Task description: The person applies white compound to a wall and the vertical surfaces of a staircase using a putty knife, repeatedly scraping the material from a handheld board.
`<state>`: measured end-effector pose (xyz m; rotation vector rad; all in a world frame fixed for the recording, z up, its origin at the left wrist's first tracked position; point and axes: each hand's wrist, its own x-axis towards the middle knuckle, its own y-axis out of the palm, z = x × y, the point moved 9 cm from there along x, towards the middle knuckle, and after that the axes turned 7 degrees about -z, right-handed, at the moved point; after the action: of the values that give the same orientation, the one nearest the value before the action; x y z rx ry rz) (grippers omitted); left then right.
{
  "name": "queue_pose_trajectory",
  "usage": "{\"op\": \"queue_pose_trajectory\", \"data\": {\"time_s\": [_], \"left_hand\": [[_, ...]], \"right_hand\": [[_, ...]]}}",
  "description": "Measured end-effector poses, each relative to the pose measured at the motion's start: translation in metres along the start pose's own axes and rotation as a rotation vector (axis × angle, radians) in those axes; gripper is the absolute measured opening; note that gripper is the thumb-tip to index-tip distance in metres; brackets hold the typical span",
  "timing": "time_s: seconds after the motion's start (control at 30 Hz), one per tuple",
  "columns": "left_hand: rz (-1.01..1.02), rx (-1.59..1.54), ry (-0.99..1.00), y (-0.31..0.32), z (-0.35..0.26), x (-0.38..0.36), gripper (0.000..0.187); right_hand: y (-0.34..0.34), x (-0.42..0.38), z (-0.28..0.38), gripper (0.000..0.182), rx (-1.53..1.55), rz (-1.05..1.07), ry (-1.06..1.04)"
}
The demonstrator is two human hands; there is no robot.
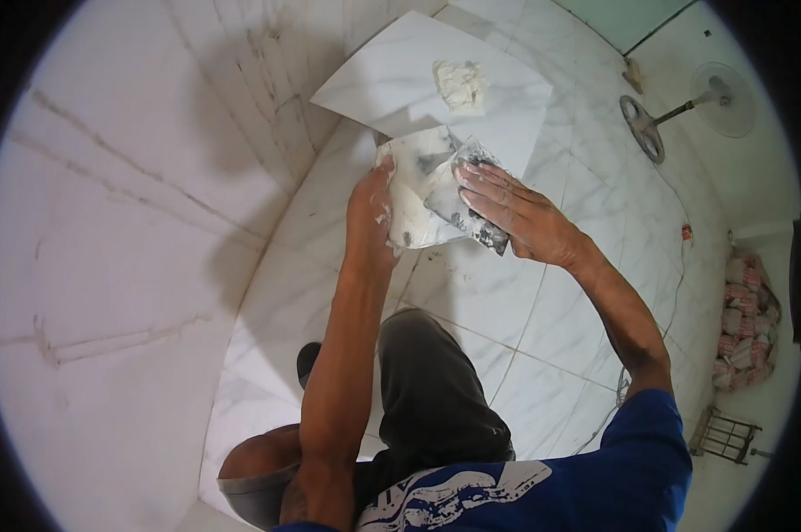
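My left hand [376,206] grips the left edge of a flat rectangular plate [405,232] smeared with white putty. My right hand [529,217] is closed on a flat scraper blade [458,213], with its fingers pressed along the blade's back. The scraper lies tilted against the plate's right side, touching the putty there. White paste also coats the fingers of both hands. Just beyond the plate, a white marbled panel [374,80] carries a lump of creamy putty [461,87].
A wall [125,248] with brown streaks rises on the left. Marbled floor tiles [471,301] spread below. To the right are a pedestal fan [680,113], a cable [682,266], stacked red-and-white bags [745,324] and a metal rack [724,434].
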<state>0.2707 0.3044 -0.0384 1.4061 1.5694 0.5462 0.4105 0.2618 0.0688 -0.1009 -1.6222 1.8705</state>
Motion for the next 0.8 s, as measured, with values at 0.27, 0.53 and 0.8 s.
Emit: {"op": "queue_pose_trajectory", "data": {"time_s": [0.27, 0.53, 0.8], "left_hand": [[0.007, 0.104, 0.118, -0.002, -0.017, 0.001, 0.038], [-0.08, 0.129, 0.177, 0.0, -0.035, -0.004, 0.042], [-0.103, 0.123, 0.173, -0.005, -0.032, -0.001, 0.041]], "right_hand": [[0.0, -0.032, -0.068, 0.084, -0.112, 0.076, 0.113], [0.01, -0.001, -0.151, 0.068, -0.365, -0.122, 0.322], [0.065, -0.006, -0.179, 0.06, -0.465, 0.002, 0.253]]}}
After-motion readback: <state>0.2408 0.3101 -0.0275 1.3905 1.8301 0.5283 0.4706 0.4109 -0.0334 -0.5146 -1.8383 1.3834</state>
